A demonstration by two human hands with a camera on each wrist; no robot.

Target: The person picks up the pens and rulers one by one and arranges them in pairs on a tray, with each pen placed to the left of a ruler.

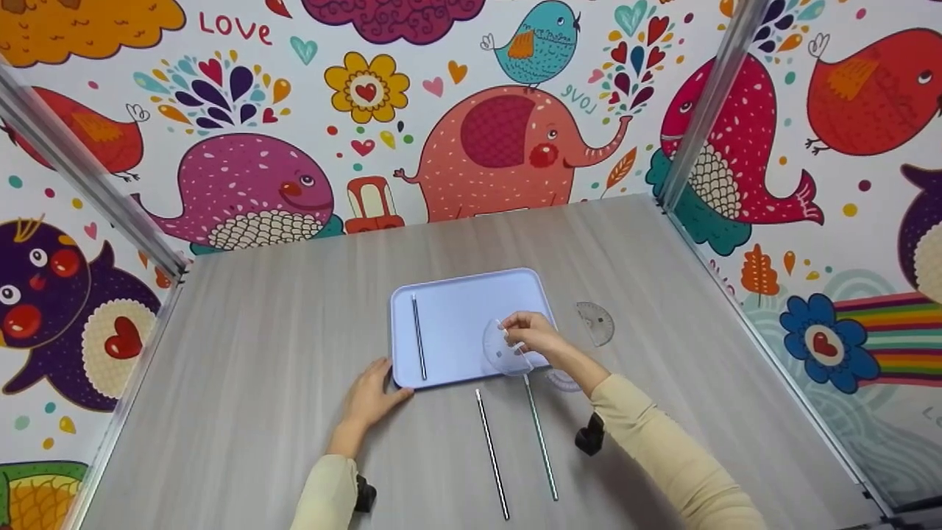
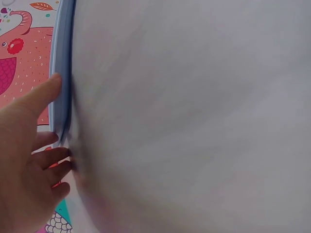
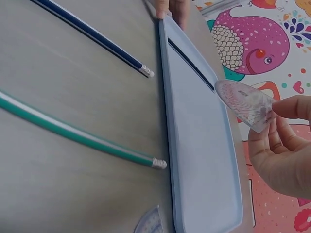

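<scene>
A clear protractor [image 1: 503, 352] is pinched between the thumb and fingers of my right hand [image 1: 536, 335], tilted over the right half of the light blue tray [image 1: 471, 280]. In the right wrist view that protractor [image 3: 248, 104] hangs above the tray, gripped at one end. My left hand [image 1: 372, 397] touches the tray's near left corner, thumb along the front edge and fingers by the left side. Its thumb lies straight against the tray wall [image 2: 59, 109] in the left wrist view. A dark striped pencil [image 1: 419, 338] lies inside the tray at the left.
In front of the tray lie a dark blue striped pencil [image 1: 491, 453] and a green striped pencil [image 1: 542, 442]. A second clear protractor [image 1: 597, 324] lies right of the tray. Another protractor [image 1: 563, 380] is partly hidden by my right forearm. Patterned panels [image 1: 257, 184] enclose the table.
</scene>
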